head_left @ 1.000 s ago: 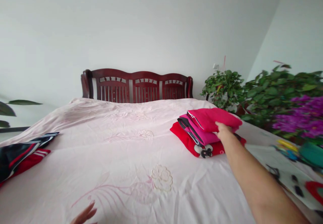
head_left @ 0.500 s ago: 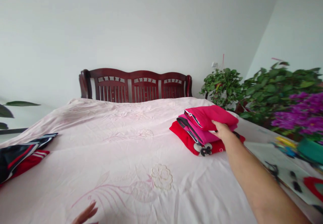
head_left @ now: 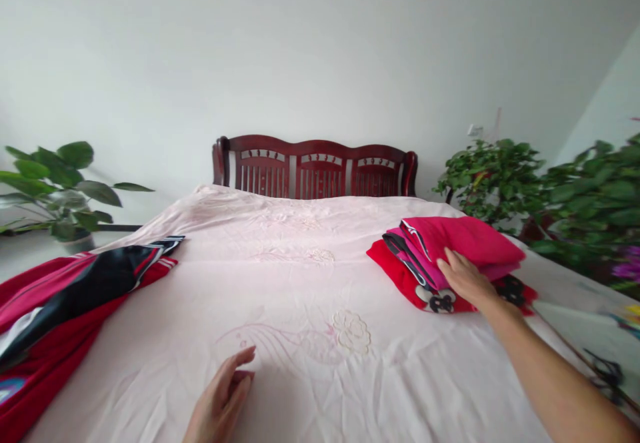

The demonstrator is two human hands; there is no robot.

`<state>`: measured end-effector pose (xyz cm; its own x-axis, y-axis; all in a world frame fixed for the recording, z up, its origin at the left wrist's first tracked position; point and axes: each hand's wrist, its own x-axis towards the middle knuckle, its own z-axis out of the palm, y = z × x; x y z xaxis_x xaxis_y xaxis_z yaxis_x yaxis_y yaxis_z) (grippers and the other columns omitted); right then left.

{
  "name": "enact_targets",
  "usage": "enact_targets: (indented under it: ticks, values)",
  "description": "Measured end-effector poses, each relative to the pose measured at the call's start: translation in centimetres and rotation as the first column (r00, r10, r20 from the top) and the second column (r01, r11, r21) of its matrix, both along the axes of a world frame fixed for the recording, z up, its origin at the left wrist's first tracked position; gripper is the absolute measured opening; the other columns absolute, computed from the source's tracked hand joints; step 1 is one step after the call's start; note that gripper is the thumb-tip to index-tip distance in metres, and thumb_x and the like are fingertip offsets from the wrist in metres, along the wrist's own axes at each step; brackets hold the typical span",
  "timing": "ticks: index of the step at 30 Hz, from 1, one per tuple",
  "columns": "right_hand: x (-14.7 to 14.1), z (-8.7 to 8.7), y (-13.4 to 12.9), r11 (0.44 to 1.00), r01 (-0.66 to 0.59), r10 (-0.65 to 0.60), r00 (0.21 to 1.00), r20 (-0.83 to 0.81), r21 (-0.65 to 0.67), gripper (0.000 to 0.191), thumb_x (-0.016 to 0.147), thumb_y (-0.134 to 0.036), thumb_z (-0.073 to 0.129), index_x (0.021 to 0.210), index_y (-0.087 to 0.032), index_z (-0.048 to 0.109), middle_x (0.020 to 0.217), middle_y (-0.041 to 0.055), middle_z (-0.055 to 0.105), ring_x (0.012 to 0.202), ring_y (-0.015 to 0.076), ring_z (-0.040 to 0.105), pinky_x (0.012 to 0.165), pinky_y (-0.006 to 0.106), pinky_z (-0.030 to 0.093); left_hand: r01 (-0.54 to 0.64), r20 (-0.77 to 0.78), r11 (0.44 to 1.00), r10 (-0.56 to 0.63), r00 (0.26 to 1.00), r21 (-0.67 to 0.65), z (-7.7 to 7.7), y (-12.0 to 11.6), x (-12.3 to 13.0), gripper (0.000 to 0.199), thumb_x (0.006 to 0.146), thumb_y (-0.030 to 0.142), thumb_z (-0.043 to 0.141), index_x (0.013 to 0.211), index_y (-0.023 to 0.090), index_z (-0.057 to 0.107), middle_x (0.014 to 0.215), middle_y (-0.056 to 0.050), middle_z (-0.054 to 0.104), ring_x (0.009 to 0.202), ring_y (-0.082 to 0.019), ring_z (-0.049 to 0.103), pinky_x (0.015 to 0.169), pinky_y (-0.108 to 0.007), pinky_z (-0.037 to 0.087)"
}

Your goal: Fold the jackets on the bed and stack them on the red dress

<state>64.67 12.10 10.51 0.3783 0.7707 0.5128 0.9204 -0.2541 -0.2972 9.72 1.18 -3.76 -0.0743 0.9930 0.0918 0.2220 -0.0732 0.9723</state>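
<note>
A stack of folded clothes lies on the right side of the bed: a pink garment [head_left: 475, 240] on top, magenta and dark cloth in the middle, and a red garment [head_left: 395, 266] with mouse patches at the bottom. My right hand [head_left: 465, 276] rests on the front of the stack, fingers against the pink cloth and not gripping it. Over the bedsheet [head_left: 280, 283], near the front, my left hand [head_left: 225, 393] is held with fingers apart and nothing in them. Unfolded dark, pink and red clothes [head_left: 115, 273] are spread at the left.
A dark red wooden headrest [head_left: 320, 170] stands beyond the bed. Leafy plants [head_left: 490, 180] are at the right, and a potted plant [head_left: 70, 190] is at the left. Black glasses [head_left: 605, 368] lie on a pale surface at the right edge.
The view has turned left, showing more of the left clothes and plant. My left hand has come further into view. My right hand stays at the stack, now lower on its front.
</note>
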Motion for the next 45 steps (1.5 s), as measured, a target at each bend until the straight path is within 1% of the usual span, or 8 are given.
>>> enact_targets:
  ticks: [3, 6, 15, 22, 27, 33, 37, 45]
  values:
    - [-1.3, 0.1, -0.6, 0.998, 0.047, -0.048, 0.998, -0.039, -0.030, 0.058, 0.091, -0.042, 0.040, 0.135, -0.007, 0.056, 0.136, 0.0266, 0.056, 0.128, 0.0402, 0.052, 0.105, 0.057, 0.041, 0.017, -0.029, 1.000, -0.017, 0.999, 0.021, 0.4, -0.2, 0.6, 0.042, 0.080, 0.047, 0.064, 0.113, 0.021, 0.069, 0.098, -0.006, 0.074, 0.086, -0.021, 0.069, 0.081, -0.032, 0.055]
    - [-4.3, -1.6, -1.0, 0.972, -0.089, 0.085, 0.996, 0.031, 0.218, 0.057, 0.094, -0.040, 0.031, 0.135, -0.010, 0.056, 0.136, 0.0239, 0.057, 0.132, 0.0337, 0.050, 0.112, 0.047, 0.037, 0.042, -0.074, 0.997, -0.037, 0.997, 0.063, 0.7, -0.3, 0.9, 0.033, 0.082, 0.033, 0.058, 0.110, 0.021, 0.070, 0.095, -0.005, 0.072, 0.081, -0.019, 0.067, 0.077, -0.030, 0.052]
    - [-20.3, -15.7, -3.7, 0.853, -0.511, 0.521, 0.848, 0.100, -0.107, 0.046, 0.088, -0.037, 0.040, 0.123, -0.020, 0.064, 0.131, 0.0158, 0.064, 0.122, 0.0321, 0.059, 0.103, 0.049, 0.048, 0.112, -0.132, 0.981, -0.092, 0.987, 0.156, -0.1, -0.1, 0.6, 0.037, 0.082, 0.015, 0.049, 0.114, 0.020, 0.067, 0.105, -0.007, 0.068, 0.087, -0.017, 0.065, 0.081, -0.030, 0.051]
    - [-21.6, -16.4, -4.3, 0.831, -0.553, 0.556, 0.823, 0.120, -0.058, 0.047, 0.092, -0.040, 0.036, 0.124, -0.023, 0.066, 0.131, 0.0123, 0.065, 0.122, 0.0300, 0.060, 0.104, 0.049, 0.048, 0.026, -0.142, 0.976, 0.005, 0.990, 0.215, 0.5, 1.0, -2.2, 0.046, 0.076, 0.009, 0.051, 0.118, 0.020, 0.066, 0.116, -0.009, 0.067, 0.108, -0.021, 0.063, 0.095, -0.036, 0.050]
    - [-20.4, -16.8, -3.5, 0.797, -0.603, 0.604, 0.797, 0.013, -0.021, 0.048, 0.091, -0.044, 0.037, 0.120, -0.021, 0.068, 0.129, 0.0127, 0.066, 0.121, 0.0294, 0.061, 0.105, 0.049, 0.049, -0.269, -0.303, 0.895, 0.382, 0.873, 0.355, 3.8, 2.3, -8.9, 0.041, 0.083, 0.018, 0.050, 0.121, 0.019, 0.065, 0.120, -0.011, 0.067, 0.114, -0.025, 0.061, 0.103, -0.042, 0.045]
    - [-20.1, -17.0, -3.1, 0.790, -0.614, 0.613, 0.790, -0.021, -0.014, 0.050, 0.090, -0.046, 0.038, 0.118, -0.019, 0.068, 0.128, 0.0132, 0.067, 0.120, 0.0298, 0.062, 0.104, 0.048, 0.050, -0.499, -0.552, 0.736, 0.675, 0.489, 0.458, 8.4, 0.3, -22.2, 0.043, 0.089, 0.026, 0.045, 0.128, 0.018, 0.063, 0.129, -0.013, 0.065, 0.117, -0.030, 0.062, 0.102, -0.043, 0.047]
    - [-20.0, -17.2, -3.0, 0.786, -0.619, 0.618, 0.786, -0.017, -0.009, 0.049, 0.090, -0.046, 0.037, 0.117, -0.019, 0.068, 0.127, 0.0137, 0.067, 0.119, 0.0304, 0.063, 0.104, 0.050, 0.050, -0.635, -0.843, 0.722, 0.498, 0.204, 0.272, 9.6, -3.3, -30.4, 0.053, 0.094, 0.038, 0.043, 0.137, 0.009, 0.053, 0.136, -0.023, 0.059, 0.125, -0.039, 0.055, 0.099, -0.050, 0.046]
    - [-20.3, -17.2, -3.2, 0.791, -0.611, 0.610, 0.792, 0.032, 0.022, 0.045, 0.089, -0.043, 0.039, 0.115, -0.021, 0.070, 0.124, 0.0123, 0.069, 0.117, 0.0303, 0.064, 0.102, 0.049, 0.051, -0.826, -0.897, 0.560, 0.396, 0.196, 0.067, 9.0, -6.1, -36.0, 0.046, 0.092, 0.043, 0.043, 0.121, 0.011, 0.059, 0.117, -0.016, 0.067, 0.118, -0.042, 0.059, 0.091, -0.053, 0.046]
